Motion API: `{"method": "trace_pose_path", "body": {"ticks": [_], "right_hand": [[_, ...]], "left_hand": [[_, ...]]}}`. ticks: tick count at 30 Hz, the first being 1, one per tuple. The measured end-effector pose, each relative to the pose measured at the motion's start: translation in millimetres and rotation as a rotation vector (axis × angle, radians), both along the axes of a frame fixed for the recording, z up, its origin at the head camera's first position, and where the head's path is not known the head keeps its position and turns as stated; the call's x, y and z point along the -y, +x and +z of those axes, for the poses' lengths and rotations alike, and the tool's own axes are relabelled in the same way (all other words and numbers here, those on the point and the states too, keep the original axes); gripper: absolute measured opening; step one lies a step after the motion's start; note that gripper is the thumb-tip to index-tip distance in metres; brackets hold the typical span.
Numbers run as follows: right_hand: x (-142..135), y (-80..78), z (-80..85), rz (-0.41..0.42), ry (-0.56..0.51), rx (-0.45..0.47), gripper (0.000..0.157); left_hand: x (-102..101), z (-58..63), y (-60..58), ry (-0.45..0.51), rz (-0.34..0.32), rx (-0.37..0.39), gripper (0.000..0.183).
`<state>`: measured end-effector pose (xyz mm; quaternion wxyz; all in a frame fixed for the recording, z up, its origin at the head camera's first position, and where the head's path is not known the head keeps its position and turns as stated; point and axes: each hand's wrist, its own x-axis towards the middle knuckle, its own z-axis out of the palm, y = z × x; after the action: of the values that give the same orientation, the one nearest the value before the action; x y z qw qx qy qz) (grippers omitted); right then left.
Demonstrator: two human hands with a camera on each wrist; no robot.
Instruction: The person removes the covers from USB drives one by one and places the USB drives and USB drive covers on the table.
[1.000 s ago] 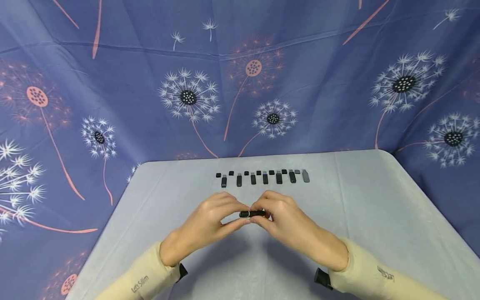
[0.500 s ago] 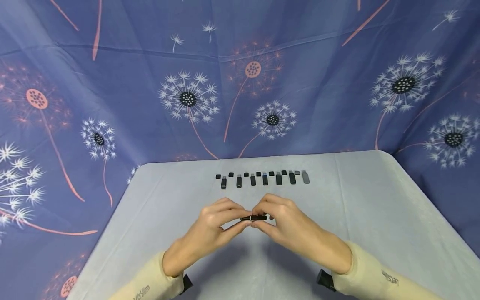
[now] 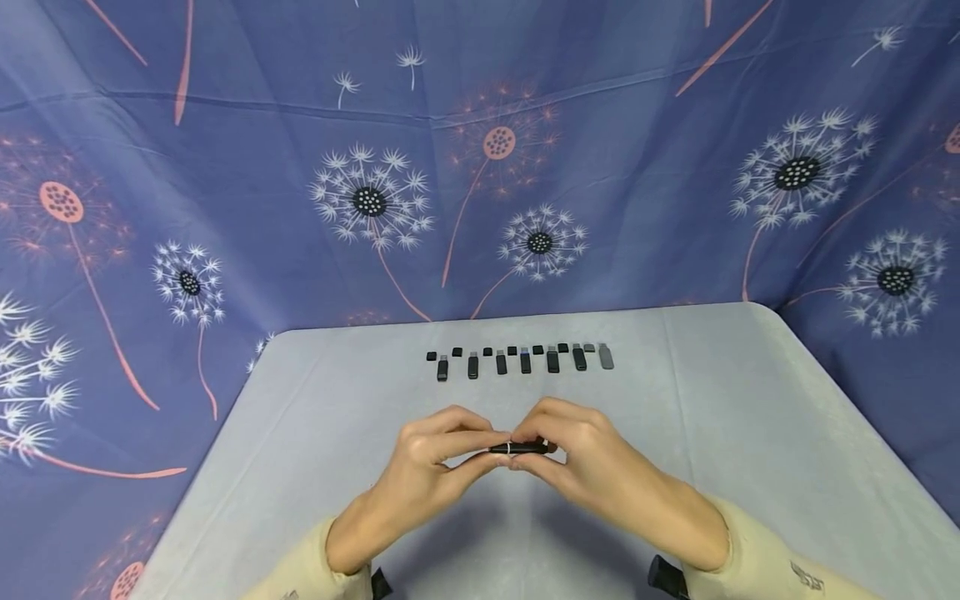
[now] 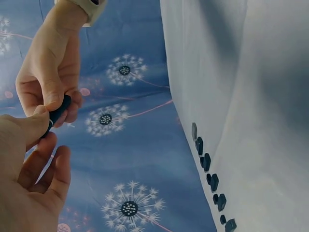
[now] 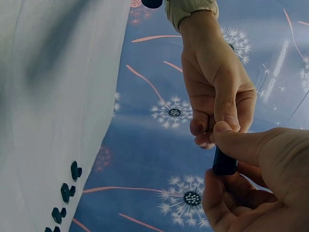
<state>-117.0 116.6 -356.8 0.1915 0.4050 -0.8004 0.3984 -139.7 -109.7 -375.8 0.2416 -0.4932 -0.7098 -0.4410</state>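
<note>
Above the near half of the table, both hands hold one black USB stick (image 3: pixel 528 448), lying crosswise with a thin pale band near its left end. My left hand (image 3: pixel 438 458) pinches that left end between thumb and fingers. The right hand (image 3: pixel 588 446) grips the longer right part, and the two hands' fingertips meet close to the band. In the left wrist view, the dark body of the stick (image 4: pixel 60 108) shows under the right thumb. The right wrist view shows the stick's rounded end (image 5: pixel 225 162) between the right thumb and fingers; its left end is hidden there.
A row of USB sticks (image 3: pixel 526 362), mostly black with a grey one (image 3: pixel 606 357) at the right end, lies toward the table's far edge. Small caps (image 3: pixel 512 351) lie just behind them. A blue dandelion-print cloth (image 3: pixel 300 167) hangs behind the table (image 3: pixel 360 367).
Both hands have come slightly nearer the person and to the right, still holding the USB stick. The row of sticks and caps has only shifted a little with the head view.
</note>
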Motion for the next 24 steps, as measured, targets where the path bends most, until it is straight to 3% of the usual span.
{"method": "trace_pose_path", "body": {"ticks": [8,15,24], "right_hand": [[-1,6.5,3.7,-0.020,0.036,-0.013,0.016],[-4,9.9,6.5,0.028,0.021,-0.032,0.016],[-5,11.5,7.6,0.045,0.027,0.022,0.022]], "left_hand": [[-1,2.2,2.7,-0.018,-0.013,0.014,0.021],[-1,4.5,5.4,-0.044,-0.056,-0.004,0.017],[1,8.3,4.6,-0.056,-0.073,-0.015,0.016]]}}
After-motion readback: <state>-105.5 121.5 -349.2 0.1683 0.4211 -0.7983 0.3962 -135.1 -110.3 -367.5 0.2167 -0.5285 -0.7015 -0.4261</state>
